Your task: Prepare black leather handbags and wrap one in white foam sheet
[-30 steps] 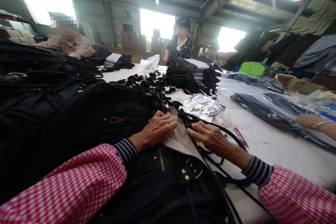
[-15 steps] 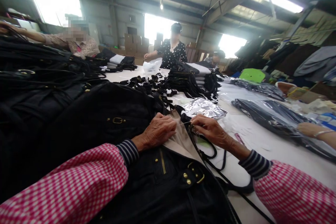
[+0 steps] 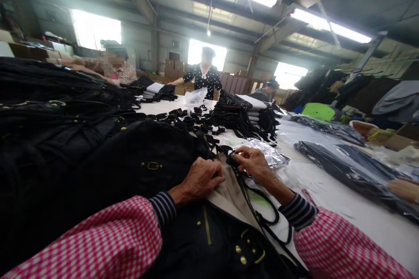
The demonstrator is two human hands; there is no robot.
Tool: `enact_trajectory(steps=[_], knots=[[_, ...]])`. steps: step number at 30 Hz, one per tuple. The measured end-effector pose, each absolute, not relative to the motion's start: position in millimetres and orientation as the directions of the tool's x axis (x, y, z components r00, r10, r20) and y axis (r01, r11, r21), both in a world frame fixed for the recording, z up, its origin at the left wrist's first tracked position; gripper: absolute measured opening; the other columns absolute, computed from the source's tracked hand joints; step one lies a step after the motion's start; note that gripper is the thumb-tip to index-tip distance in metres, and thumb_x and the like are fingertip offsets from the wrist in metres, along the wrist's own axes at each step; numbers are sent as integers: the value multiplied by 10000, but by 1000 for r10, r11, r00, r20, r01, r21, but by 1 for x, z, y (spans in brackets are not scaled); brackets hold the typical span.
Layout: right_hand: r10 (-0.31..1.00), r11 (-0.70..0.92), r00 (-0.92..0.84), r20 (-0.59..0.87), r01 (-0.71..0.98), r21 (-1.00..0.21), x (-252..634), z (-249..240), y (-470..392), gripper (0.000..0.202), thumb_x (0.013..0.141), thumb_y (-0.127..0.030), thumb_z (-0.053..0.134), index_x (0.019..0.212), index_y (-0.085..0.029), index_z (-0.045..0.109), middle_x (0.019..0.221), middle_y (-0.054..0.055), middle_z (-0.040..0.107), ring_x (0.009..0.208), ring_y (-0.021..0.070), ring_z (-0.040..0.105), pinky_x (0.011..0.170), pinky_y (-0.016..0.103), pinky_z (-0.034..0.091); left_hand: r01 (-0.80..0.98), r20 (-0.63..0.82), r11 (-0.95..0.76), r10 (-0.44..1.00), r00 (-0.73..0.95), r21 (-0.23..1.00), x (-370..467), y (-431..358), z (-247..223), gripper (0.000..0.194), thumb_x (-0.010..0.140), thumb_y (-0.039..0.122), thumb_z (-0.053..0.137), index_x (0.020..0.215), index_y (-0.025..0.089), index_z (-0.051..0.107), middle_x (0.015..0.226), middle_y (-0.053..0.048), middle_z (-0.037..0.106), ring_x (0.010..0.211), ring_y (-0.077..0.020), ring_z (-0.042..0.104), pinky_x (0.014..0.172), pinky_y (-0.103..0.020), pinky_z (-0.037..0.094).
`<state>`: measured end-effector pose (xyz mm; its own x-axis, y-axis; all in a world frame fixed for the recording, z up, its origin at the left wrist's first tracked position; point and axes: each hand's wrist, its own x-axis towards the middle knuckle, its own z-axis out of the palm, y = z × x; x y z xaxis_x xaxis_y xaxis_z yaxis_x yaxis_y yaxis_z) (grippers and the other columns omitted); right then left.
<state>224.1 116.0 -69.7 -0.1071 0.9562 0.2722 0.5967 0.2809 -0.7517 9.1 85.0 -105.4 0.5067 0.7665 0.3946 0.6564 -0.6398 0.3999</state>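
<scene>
A black bag (image 3: 209, 253) with a gold zipper and buckle lies in front of me, its beige lining (image 3: 229, 189) turned outward at the top edge. My left hand (image 3: 204, 178) is closed on that edge, fingers curled over the lining. My right hand (image 3: 253, 161) pinches a small black strap piece (image 3: 231, 157) at the far end of the opening. Thin black straps (image 3: 268, 209) hang down the bag's right side. Any small thing between my right fingertips is too small to make out.
More black bags (image 3: 65, 148) are heaped at left. Ahead lie small black straps (image 3: 183, 117), a stack of black pieces (image 3: 245, 115) and silvery plastic (image 3: 266, 152). A wrapped bag (image 3: 347, 165) lies at right beside another person's hand (image 3: 404, 188). People stand across the table.
The view has tilted up and shifted. My right hand has moved to the black strap piece near the bag's edge; my left hand keeps its hold on the lining.
</scene>
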Motion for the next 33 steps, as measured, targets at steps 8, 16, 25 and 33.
enact_trajectory(steps=[8,16,25,33], knots=[[929,358,-245,276,779,-514,218,-50,127,213,780,-276,653,936,-207,780,516,-55,574,454,117,509,498,237,346,654,389,-633,772,502,413,8,85,-102,116,884,279,710,826,197,651,817,20,696,789,-169,623,808,-327,364],[951,310,-224,215,689,-655,215,-56,135,196,790,-316,634,748,-160,746,611,8,648,512,120,523,464,223,351,609,421,-654,756,501,449,6,81,-100,103,911,268,669,851,191,636,863,14,705,809,-161,620,831,-325,371],[959,215,-274,75,529,-821,213,-51,120,353,774,-301,636,1075,-129,698,460,-58,573,321,90,459,327,177,308,682,336,-547,837,432,486,11,84,-93,139,916,293,622,810,205,620,748,37,687,705,-161,616,801,-318,403],[958,264,-233,169,480,-837,212,-61,117,408,765,-340,643,1097,-104,663,465,-85,532,300,95,483,291,174,304,718,304,-497,867,395,487,14,83,-90,118,907,278,603,816,206,622,739,17,684,703,-183,620,761,-316,398]])
